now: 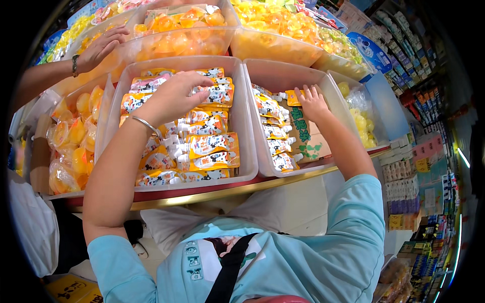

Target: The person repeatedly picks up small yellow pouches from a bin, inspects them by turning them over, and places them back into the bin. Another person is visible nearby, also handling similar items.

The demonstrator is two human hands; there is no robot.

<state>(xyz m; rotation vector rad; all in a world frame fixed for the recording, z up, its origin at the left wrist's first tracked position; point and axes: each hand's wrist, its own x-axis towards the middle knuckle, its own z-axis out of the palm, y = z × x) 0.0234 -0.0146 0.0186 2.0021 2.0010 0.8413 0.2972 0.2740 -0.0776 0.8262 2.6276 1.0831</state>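
My left hand (177,96) is above the far part of a large clear bin (248,151). Its fingers are bent and apart from the thumb, with nothing seen between them. Below it lie rows of orange-and-white spout pouches (208,145) with white caps. My right hand (314,105) is at the far side of a second clear bin (252,76), its fingertips closed on the end of an orange pouch (292,98). Along that bin's left side runs a column of similar pouches (279,146); brown cardboard (316,136) with green print lies beside them.
At the left, another person's hand (103,48) reaches over bins of orange jelly cups (81,146). More jelly bins (278,45) stand behind, and a bin of yellow jellies (361,121) at the right. A gold-coloured counter edge (212,194) runs in front; packed shelves (429,101) stand far right.
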